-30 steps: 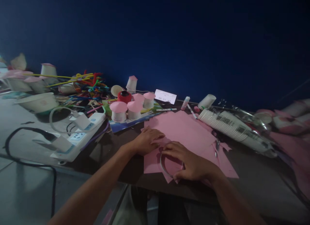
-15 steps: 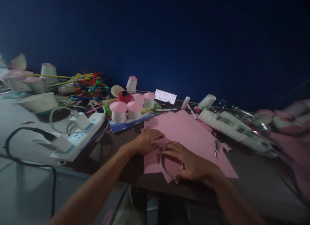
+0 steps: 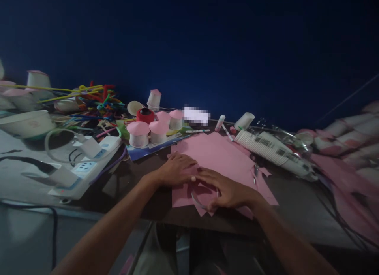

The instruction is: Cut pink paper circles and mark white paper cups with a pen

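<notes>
Pink paper sheets [image 3: 219, 152] lie in a loose stack on the dark table. My left hand [image 3: 177, 170] rests flat on their left part, its fingers stretched out and its thumb close to my right fingertips. My right hand [image 3: 231, 190] curves round a thin, pale ring [image 3: 196, 200] that lies on the paper near the front edge, thumb on the near side and fingers on the far side. Pink paper shows inside the ring. Part of the ring's rim is hidden behind my right hand. Just right of this hand, scissors [image 3: 255, 173] lie on the sheets.
Small white cups with pink cone tops [image 3: 138, 133] stand behind my left hand. At left are a power strip [image 3: 89, 168], a bowl [image 3: 25, 123] and coloured pipe cleaners [image 3: 103, 99]. A glue stick [image 3: 220, 123] and a wrapped stack of paper cups [image 3: 266, 146] are at the back right.
The camera view has shifted slightly, so most things sit further left. My hands are closer together, the left thumb now near the right fingertips. The ring stays under my right hand.
</notes>
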Demonstrator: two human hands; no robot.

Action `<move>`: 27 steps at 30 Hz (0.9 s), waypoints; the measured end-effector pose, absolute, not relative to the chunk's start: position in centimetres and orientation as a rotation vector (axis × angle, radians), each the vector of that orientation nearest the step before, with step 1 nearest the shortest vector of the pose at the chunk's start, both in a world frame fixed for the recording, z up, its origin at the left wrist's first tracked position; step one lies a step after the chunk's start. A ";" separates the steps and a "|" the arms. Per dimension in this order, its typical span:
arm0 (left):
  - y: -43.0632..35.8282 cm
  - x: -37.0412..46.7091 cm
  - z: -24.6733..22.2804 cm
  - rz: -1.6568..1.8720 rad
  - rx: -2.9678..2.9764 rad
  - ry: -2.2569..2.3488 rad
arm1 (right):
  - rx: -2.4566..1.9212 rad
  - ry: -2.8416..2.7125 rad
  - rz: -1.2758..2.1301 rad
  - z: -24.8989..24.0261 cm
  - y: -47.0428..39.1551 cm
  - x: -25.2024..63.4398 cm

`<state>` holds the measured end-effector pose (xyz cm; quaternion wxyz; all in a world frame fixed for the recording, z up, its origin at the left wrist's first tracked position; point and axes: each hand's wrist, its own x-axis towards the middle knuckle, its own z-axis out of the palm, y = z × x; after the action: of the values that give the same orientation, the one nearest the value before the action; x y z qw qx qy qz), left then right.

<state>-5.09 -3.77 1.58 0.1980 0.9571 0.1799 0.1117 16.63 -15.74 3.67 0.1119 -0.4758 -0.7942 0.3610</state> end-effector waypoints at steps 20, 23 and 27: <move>-3.7 -5.0 1.1 0.394 2.684 0.523 | -1.496 -2.344 0.610 3.2 -17.0 14.0; -3.6 -5.0 0.9 0.389 2.670 0.518 | -1.508 -2.342 0.596 3.2 -17.3 14.2; -3.5 -5.0 0.9 0.365 2.660 0.524 | -1.581 -2.370 0.603 3.0 -17.8 15.6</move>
<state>-5.03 -3.53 0.85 0.2016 0.9524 0.1875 0.1306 15.57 -17.84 3.01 0.1144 -0.5394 -0.8085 0.2055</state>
